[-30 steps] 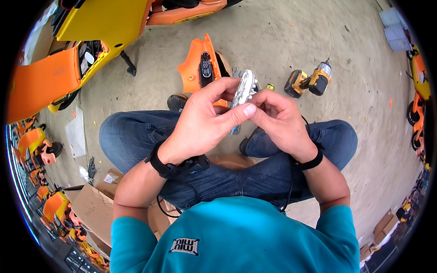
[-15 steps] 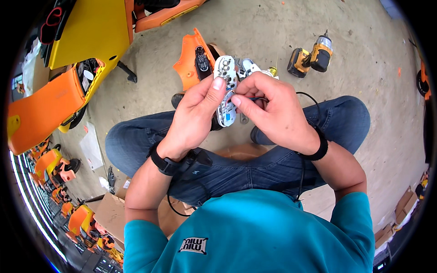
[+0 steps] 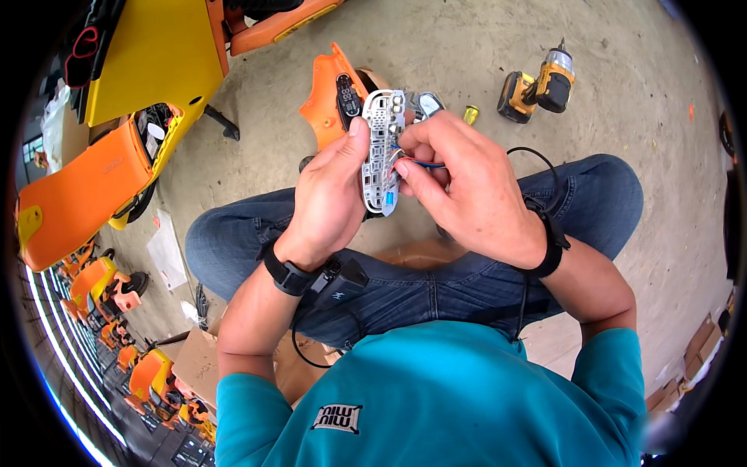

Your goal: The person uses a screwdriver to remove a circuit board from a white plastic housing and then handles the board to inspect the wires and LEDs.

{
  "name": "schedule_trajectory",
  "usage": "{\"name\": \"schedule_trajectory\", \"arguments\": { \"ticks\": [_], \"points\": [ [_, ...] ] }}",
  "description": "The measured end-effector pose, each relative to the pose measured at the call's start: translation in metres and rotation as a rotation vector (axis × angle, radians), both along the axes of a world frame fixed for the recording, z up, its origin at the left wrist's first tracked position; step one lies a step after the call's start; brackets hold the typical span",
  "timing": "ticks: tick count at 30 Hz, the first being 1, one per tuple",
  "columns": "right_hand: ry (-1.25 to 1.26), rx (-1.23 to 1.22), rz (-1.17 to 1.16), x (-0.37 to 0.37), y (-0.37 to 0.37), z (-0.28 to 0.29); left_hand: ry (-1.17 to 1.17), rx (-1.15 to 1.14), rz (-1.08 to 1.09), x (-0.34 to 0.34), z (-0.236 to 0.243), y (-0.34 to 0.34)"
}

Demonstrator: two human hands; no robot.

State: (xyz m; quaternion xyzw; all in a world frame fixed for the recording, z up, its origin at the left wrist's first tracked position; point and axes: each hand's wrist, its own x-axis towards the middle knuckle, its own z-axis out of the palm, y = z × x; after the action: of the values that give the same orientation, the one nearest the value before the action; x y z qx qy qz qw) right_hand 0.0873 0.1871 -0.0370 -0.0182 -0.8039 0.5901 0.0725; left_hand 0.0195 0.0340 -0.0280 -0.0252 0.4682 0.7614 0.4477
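Note:
My left hand (image 3: 332, 183) grips a long white electronic module (image 3: 377, 159) by its left side, thumb along the edge. The module stands nearly upright above my lap; slots, small parts and a blue component show on it. At its right side my right hand (image 3: 471, 183) pinches thin coloured wires (image 3: 424, 163) between thumb and forefinger. Those wires run to the module's right edge; where they end is partly hidden by my fingers. Just beyond lies an orange plastic cover (image 3: 320, 101) with a black display panel (image 3: 348, 101) in it.
A yellow and black cordless drill (image 3: 545, 84) rests on the concrete floor at the far right, near a small yellow item (image 3: 471, 114). To the left stands an orange and yellow vehicle (image 3: 148, 66). A cardboard box (image 3: 198, 366) is by my left elbow, and more orange vehicles line the left.
The module has turned in my left hand, so its slotted white side shows more. My right hand still pinches the wires, now with red and blue strands more visible.

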Motion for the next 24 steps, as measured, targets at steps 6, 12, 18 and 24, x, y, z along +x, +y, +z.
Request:
{"name": "schedule_trajectory", "arguments": {
  "ticks": [6,12,18,24],
  "points": [
    [0.032,0.112,0.016,0.0,0.001,-0.004,-0.008,0.003,0.027,0.001,0.0,0.002],
    [0.066,0.245,0.05,0.0,0.004,0.002,0.162,-0.069,-0.062,0.005,-0.001,0.003],
    [0.072,0.198,0.013,0.001,0.004,-0.003,0.284,-0.099,-0.045,0.01,-0.004,0.008],
    [0.06,0.245,0.032,0.001,0.005,0.002,0.291,-0.107,-0.031,0.008,-0.016,0.002]
  ]
}}
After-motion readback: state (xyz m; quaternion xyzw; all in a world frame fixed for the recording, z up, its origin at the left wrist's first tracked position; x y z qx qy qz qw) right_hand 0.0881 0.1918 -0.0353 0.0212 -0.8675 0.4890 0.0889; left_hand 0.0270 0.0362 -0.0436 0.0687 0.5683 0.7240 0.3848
